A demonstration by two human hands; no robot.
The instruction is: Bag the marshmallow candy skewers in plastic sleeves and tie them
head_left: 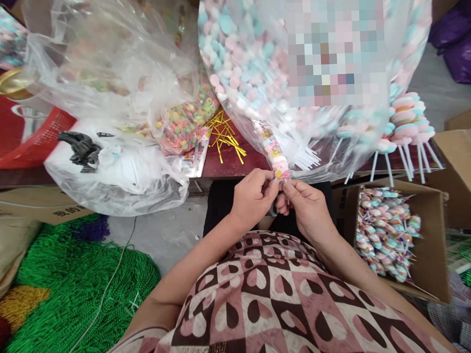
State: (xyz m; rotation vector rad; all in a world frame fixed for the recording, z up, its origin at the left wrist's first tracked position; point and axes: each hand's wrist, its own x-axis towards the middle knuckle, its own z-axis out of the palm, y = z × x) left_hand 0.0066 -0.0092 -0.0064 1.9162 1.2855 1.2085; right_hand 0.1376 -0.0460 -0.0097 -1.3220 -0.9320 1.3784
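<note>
My left hand (253,196) and my right hand (305,204) meet at the table's front edge, both pinched on the lower end of a wrapped candy stick (272,146) that points up and away from me. The stick holds stacked pink, blue and white sweets in a clear sleeve. Just behind it lies a big clear bag of pastel sweets (238,56) with white sticks poking out. A small pile of gold twist ties (223,133) lies on the dark red table (223,164), left of the stick.
A cardboard box (431,241) with several wrapped candy sticks (384,232) stands at my right. Unwrapped pastel lollipops (407,119) lie at the table's right edge. Clear bags (109,72), a white bag (114,171) and a red basket (27,139) crowd the left. Green beaded strings (64,293) cover the floor.
</note>
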